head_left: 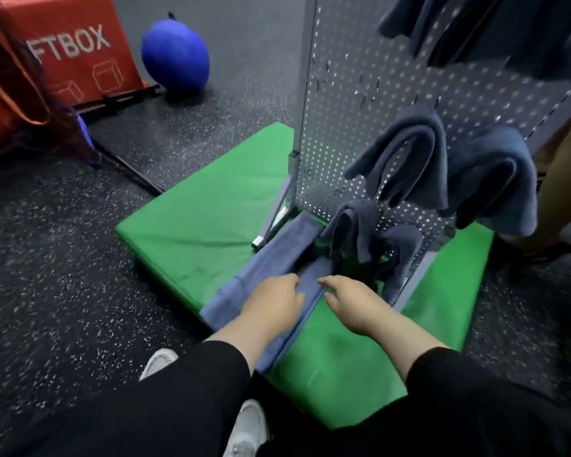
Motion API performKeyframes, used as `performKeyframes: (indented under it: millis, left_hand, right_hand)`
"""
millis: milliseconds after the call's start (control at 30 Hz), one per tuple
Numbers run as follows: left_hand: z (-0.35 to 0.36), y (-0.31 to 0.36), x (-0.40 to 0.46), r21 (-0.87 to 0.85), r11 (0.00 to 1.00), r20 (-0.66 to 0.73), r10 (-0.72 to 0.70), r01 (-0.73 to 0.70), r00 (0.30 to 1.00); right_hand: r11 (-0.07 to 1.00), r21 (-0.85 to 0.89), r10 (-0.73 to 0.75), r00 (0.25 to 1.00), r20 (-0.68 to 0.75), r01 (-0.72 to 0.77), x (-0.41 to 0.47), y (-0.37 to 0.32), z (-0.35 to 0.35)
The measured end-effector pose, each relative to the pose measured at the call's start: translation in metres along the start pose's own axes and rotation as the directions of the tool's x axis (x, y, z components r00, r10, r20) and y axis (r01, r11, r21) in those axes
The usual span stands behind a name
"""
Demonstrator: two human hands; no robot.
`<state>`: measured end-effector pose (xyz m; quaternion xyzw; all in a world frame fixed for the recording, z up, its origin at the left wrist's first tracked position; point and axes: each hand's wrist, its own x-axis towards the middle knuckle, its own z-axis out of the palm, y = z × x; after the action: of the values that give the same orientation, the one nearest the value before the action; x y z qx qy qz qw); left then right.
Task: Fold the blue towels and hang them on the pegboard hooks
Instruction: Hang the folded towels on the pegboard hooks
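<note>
We press our left hand (272, 300) flat, fingers relaxed, on the long blue towel (261, 275) lying on the green mat (211, 212); our right hand (350, 300) hovers spread beside it, below folded towels (406, 153) hanging on the pegboard (340, 94)

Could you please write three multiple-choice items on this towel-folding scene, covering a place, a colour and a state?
1. Where does the long blue towel under the hands lie?
A green padded mat
B red box
C bare floor

2. What colour is the round ball?
A green
B blue
C red

3. How is the left hand?
A gripping a hook
B raised in the air
C resting on the towel

Key: 1 A, green padded mat lies beneath it; 2 B, it is plainly blue; 3 C, its fingers lie on the cloth beside the right hand.
</note>
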<state>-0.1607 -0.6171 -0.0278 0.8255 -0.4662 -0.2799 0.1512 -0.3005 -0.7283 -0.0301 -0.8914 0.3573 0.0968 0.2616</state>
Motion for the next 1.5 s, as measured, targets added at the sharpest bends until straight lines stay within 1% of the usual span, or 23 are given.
performKeyframes:
  millis: [100, 233, 300, 367, 500, 567, 700, 800, 933, 1000, 1067, 1133, 1167, 1233, 1267, 1333, 1433, 1500]
  left_hand:
    - [0.032, -0.018, -0.002, 0.029, 0.996, 0.072, -0.087, 0.085, 0.994]
    - [0.065, -0.027, 0.001, 0.138, 0.985, 0.096, -0.116, 0.102, 0.989]
    - [0.077, -0.028, 0.003, 0.161, 0.977, 0.102, -0.159, 0.141, 0.982]
    - [0.084, -0.027, 0.005, 0.162, 0.97, 0.103, -0.201, 0.183, 0.974]
    - [0.1, -0.031, 0.01, 0.159, 0.939, 0.05, -0.318, 0.307, 0.947]
    - [0.109, -0.033, 0.011, 0.144, 0.923, 0.011, -0.362, 0.357, 0.932]
    - [0.12, -0.035, 0.013, 0.078, 0.905, -0.122, -0.408, 0.418, 0.905]
    - [0.123, -0.037, 0.016, 0.026, 0.907, -0.185, -0.408, 0.42, 0.894]
    - [0.121, -0.035, 0.023, -0.052, 0.875, -0.157, -0.482, 0.48, 0.862]
    - [0.119, -0.035, 0.029, -0.077, 0.855, -0.078, -0.518, 0.513, 0.852]
    - [0.117, -0.036, 0.036, -0.137, 0.835, 0.002, -0.538, 0.534, 0.843]
    - [0.115, -0.034, 0.043, -0.205, 0.825, 0.039, -0.53, 0.526, 0.847]
    - [0.113, -0.031, 0.045, -0.258, 0.823, 0.052, -0.511, 0.506, 0.858]
    - [0.107, -0.022, 0.045, -0.417, 0.793, 0.099, -0.446, 0.444, 0.89]
    - [0.104, -0.017, 0.044, -0.509, 0.761, 0.118, -0.402, 0.403, 0.908]
    - [0.092, -0.009, 0.039, -0.632, 0.696, 0.136, -0.332, 0.34, 0.933]
    - [0.061, 0.007, 0.03, -0.721, 0.636, 0.148, -0.247, 0.275, 0.958]
    - [0.036, 0.015, 0.021, -0.816, 0.518, 0.155, -0.229, 0.255, 0.961]
  right_hand:
    - [0.997, -0.075, 0.014, 0.995, 0.1, -0.006, 0.015, 0.011, 0.022]
    - [0.988, -0.147, -0.01, 0.969, 0.247, 0.047, 0.035, 0.02, 0.05]
    - [0.987, -0.146, -0.022, 0.952, 0.307, 0.07, 0.043, 0.022, 0.062]
    - [0.988, -0.128, -0.033, 0.941, 0.337, 0.08, 0.05, 0.025, 0.071]
    - [0.992, -0.107, -0.029, 0.932, 0.363, 0.072, 0.059, 0.035, 0.079]
    - [0.993, -0.106, -0.021, 0.937, 0.349, 0.061, 0.061, 0.038, 0.081]
    - [0.996, -0.073, -0.016, 0.95, 0.311, 0.041, 0.062, 0.039, 0.078]
    - [0.998, -0.058, -0.012, 0.953, 0.304, 0.031, 0.063, 0.041, 0.076]
    - [0.999, -0.03, -0.011, 0.955, 0.297, 0.021, 0.066, 0.043, 0.075]
    - [1.0, -0.02, -0.01, 0.951, 0.309, 0.017, 0.065, 0.043, 0.074]
    - [1.0, -0.014, -0.012, 0.949, 0.314, 0.017, 0.064, 0.043, 0.073]
    - [1.0, -0.006, -0.011, 0.948, 0.317, 0.014, 0.064, 0.044, 0.072]
    - [1.0, 0.003, -0.008, 0.947, 0.32, 0.008, 0.064, 0.045, 0.071]
    - [1.0, 0.029, 0.001, 0.948, 0.317, -0.011, 0.063, 0.048, 0.065]
    - [0.999, 0.037, 0.005, 0.952, 0.307, -0.017, 0.062, 0.051, 0.061]
    - [1.0, 0.025, 0.008, 0.963, 0.268, -0.015, 0.06, 0.055, 0.047]
    - [0.999, -0.033, -0.001, 0.982, 0.187, 0.007, 0.05, 0.058, 0.018]
    - [0.997, -0.056, -0.052, 0.987, 0.149, 0.061, 0.036, 0.053, -0.001]
